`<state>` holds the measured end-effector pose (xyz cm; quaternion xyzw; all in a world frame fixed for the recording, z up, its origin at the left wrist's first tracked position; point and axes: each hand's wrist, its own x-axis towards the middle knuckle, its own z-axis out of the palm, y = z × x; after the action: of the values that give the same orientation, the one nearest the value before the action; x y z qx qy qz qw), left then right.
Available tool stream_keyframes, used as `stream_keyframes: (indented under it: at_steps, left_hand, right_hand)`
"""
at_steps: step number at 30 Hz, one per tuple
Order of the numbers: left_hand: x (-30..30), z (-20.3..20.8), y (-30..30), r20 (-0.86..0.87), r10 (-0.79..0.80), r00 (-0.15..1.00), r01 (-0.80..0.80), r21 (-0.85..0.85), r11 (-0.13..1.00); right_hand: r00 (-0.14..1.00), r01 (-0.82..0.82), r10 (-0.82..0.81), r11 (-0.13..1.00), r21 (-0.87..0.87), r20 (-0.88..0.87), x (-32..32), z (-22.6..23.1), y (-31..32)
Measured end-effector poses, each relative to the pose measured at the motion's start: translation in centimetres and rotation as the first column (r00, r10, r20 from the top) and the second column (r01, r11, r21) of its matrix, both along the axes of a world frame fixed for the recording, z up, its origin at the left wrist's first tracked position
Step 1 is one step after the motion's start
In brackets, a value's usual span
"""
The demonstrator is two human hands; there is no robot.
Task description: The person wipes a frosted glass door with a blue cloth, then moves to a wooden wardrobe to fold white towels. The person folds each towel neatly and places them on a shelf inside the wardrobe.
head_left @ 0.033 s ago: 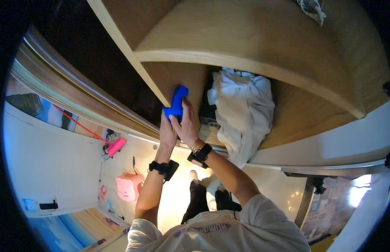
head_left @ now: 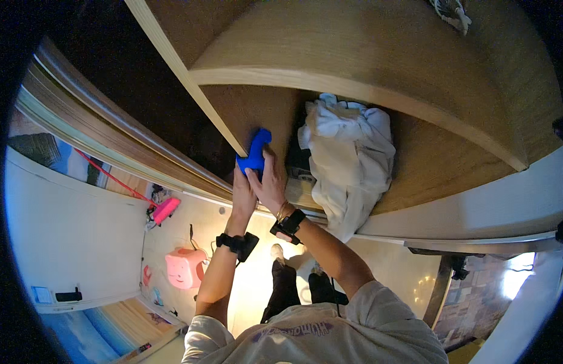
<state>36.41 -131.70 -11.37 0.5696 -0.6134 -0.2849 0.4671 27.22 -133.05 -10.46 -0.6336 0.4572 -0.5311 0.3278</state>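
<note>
Both my hands are on a bright blue cloth (head_left: 255,155), folded around the front edge of an upright wooden panel (head_left: 217,118) in a cupboard. My left hand (head_left: 243,191) is closed against its lower left side, partly hidden. Beside it, my right hand (head_left: 270,187) presses the cloth from the right with bent fingers. The cloth's upper end lies along the panel's inner face. Right of my hands, a crumpled pile of white and cream fabric (head_left: 353,155) sits in the lower compartment and hangs over its front.
A curved wooden shelf (head_left: 330,79) spans above the fabric, with a white cord bundle (head_left: 454,15) on it. A sliding door rail (head_left: 136,121) runs at left. Behind me are a pink broom (head_left: 166,210), a pink stool-like box (head_left: 185,268) and a white door (head_left: 75,224).
The view has shifted very slightly. My hands keep the same hold on the blue cloth at the panel edge.
</note>
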Motion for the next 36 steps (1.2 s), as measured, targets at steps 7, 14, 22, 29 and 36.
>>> stream_keyframes:
  at_steps: [7,14,22,29,36]
  left_hand:
    - [-6.2,-9.2,9.2,-0.298,0.066,0.952,0.038,0.333,0.942]
    - [-10.8,-13.4,13.5,-0.551,0.189,0.813,0.140,0.500,0.854]
    - [-13.7,-19.2,14.6,-0.687,0.364,0.629,0.097,0.534,0.840]
    - [-13.3,-25.2,14.9,-0.594,0.449,0.668,0.074,0.653,0.754]
    - [-13.2,-33.0,16.0,-0.586,0.508,0.632,-0.020,0.642,0.766]
  right_hand:
    - [0.996,-0.084,0.077,0.903,0.422,0.034,-6.0,-8.2,8.8]
    - [0.989,-0.147,0.122,0.821,0.552,0.083,-13.0,-13.3,12.6]
    - [0.971,-0.117,0.222,0.759,0.641,-0.087,-15.9,-18.2,13.8]
    - [0.956,-0.117,0.266,0.729,0.674,-0.122,-16.0,-23.4,14.1]
    - [0.866,0.044,0.252,0.822,0.567,-0.432,-14.3,-29.6,14.5]
